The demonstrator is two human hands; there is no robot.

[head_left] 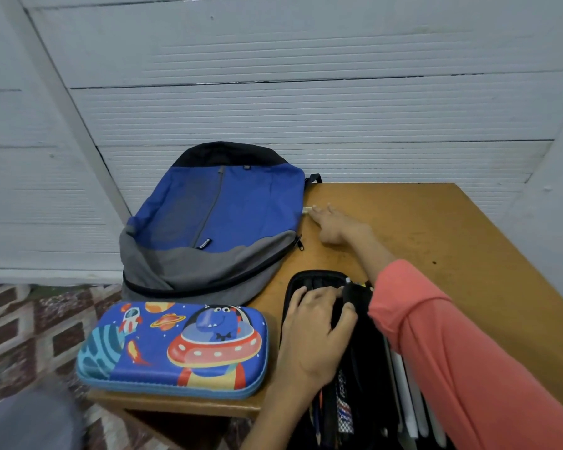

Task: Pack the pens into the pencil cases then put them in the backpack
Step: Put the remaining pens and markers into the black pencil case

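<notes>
Nearest, the black pencil case lies open at the table's front edge with pens in it, and the left hand grips its middle part with curled fingers and thumb. To the left a closed blue space-print pencil case lies flat. Behind it the blue and grey backpack lies unzipped. Just beside its right edge, the right hand, in a coral sleeve, reaches straight-fingered to a small white thing on the wooden table.

Brown table; on it blue-grey backpack; space-print pencil case; black pencil case, open.
</notes>
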